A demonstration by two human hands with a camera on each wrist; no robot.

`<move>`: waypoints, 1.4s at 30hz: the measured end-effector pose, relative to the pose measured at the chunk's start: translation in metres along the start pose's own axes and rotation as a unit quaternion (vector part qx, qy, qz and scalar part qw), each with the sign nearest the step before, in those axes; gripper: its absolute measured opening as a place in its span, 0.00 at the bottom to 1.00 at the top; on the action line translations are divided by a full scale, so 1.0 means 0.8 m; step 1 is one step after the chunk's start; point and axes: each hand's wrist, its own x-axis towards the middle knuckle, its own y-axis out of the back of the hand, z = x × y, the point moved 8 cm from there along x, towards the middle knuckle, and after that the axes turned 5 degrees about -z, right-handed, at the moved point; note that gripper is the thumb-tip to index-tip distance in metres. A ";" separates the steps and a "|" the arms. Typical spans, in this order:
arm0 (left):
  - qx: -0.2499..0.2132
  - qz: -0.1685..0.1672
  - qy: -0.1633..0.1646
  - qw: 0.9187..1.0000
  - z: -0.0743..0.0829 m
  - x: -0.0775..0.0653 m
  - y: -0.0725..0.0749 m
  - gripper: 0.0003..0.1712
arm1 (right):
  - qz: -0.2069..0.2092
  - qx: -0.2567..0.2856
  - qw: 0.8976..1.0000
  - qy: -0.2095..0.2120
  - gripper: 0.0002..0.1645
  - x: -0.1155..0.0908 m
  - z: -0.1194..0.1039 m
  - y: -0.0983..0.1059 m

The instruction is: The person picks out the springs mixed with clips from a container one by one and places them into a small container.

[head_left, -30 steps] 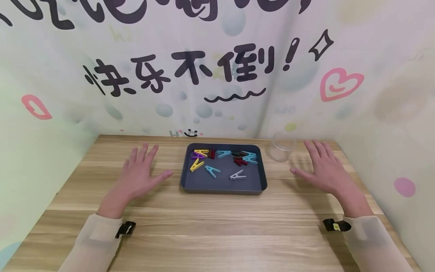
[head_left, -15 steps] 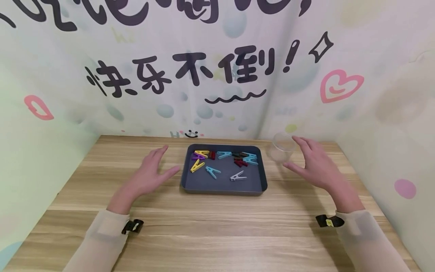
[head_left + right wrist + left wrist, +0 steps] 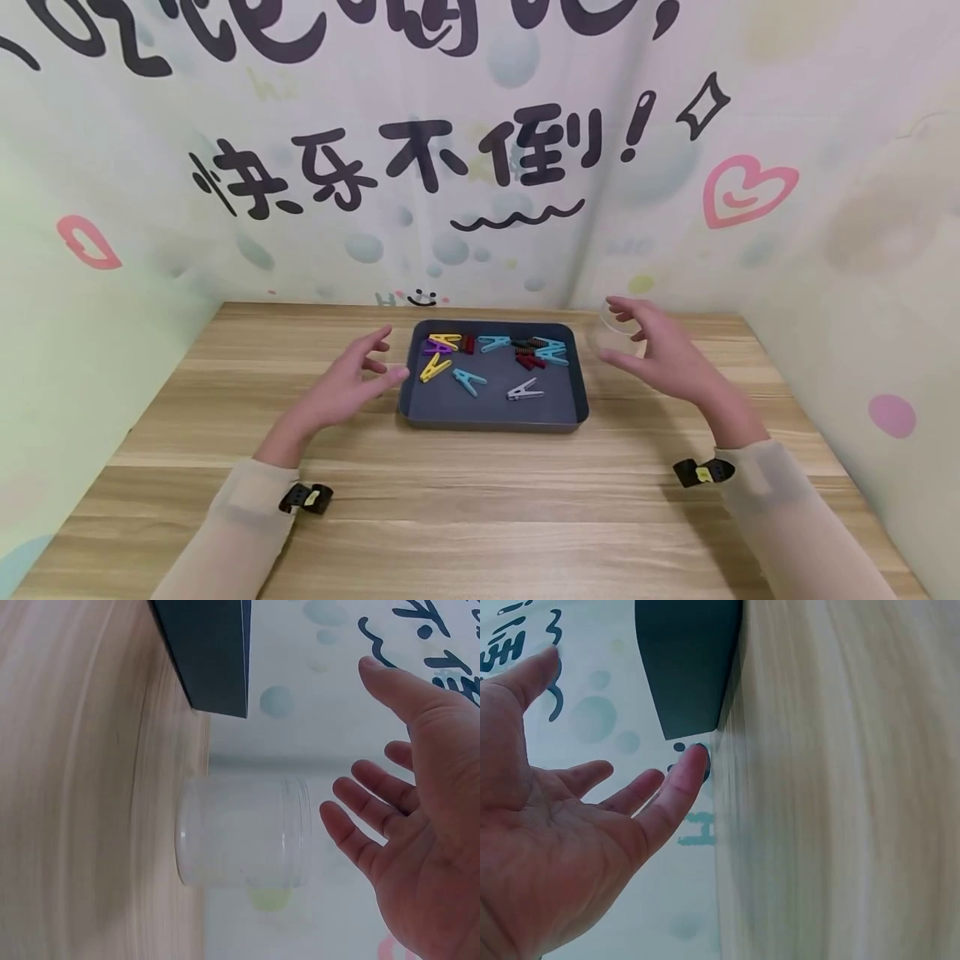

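My left hand (image 3: pixel 341 387) hovers beside the left wall of a dark grey tray (image 3: pixel 491 425), its fingers loosely bent and holding nothing. The thumb tip overlaps the tray's rim in the head view. My right hand (image 3: pixel 667 358), relaxed and holding nothing, reaches over a clear round jar (image 3: pixel 244 832) to the right of the tray. In the right wrist view the fingertips are just above the jar's mouth. Clothespins lie in the tray: a yellow clothespin (image 3: pixel 434 367), a light blue clothespin (image 3: pixel 469 381), a pale grey clothespin (image 3: pixel 525 389) and several others, including dark red ones (image 3: pixel 530 362).
The wooden table (image 3: pixel 465 517) ends at a printed cloth backdrop (image 3: pixel 315 250) behind the tray and jar. More backdrop encloses both sides. Each sleeve carries a black wrist strap, such as the left strap (image 3: pixel 306 498).
Both hands have moved inward. My left hand has come right to the tray's edge with its fingers more bent; my right hand has moved left over the jar. Tray and jar stay put.
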 end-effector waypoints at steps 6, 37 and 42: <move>-0.069 -0.031 -0.002 0.997 -0.002 0.004 -0.007 0.50 | -0.017 0.034 0.999 0.022 0.43 0.021 -0.007 -0.013; -0.222 -0.090 0.009 0.971 -0.013 0.008 -0.032 0.42 | -0.211 -0.018 0.975 0.063 0.29 0.096 -0.035 -0.127; -0.227 -0.095 0.006 0.969 -0.014 0.007 -0.032 0.41 | -0.227 -0.021 0.972 0.054 0.28 0.098 -0.036 -0.136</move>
